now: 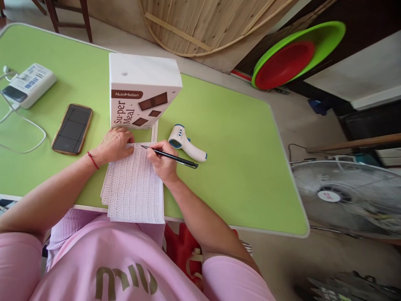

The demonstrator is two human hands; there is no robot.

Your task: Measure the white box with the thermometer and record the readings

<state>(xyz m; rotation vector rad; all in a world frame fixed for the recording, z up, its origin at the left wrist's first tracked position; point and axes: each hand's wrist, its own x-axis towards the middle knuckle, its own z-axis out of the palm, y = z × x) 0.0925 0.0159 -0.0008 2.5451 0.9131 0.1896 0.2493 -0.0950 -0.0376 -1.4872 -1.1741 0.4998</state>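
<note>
My right hand (163, 161) pinches a black pen (178, 158), its tip at the upper part of a written sheet. Rows of small handwriting cover the stack of paper sheets (136, 188), whose lower end reaches past the table's near edge. My left hand (115, 144), with a red string bracelet (93, 160) at the wrist, lies on the sheets' top left corner, holding nothing, its fingers loosely bent. Just beyond both hands stands a white box (144, 69) with brown bar pictures. A white and blue infrared thermometer (188, 145) lies right of my right hand.
On the green table (232, 167), a phone (72, 128) lies left of my left hand. Farther left are a white power bank (29, 85) and its cable (40, 129). A fan (341, 196) stands off the right edge. Green and red basins (285, 65) lean beyond the table.
</note>
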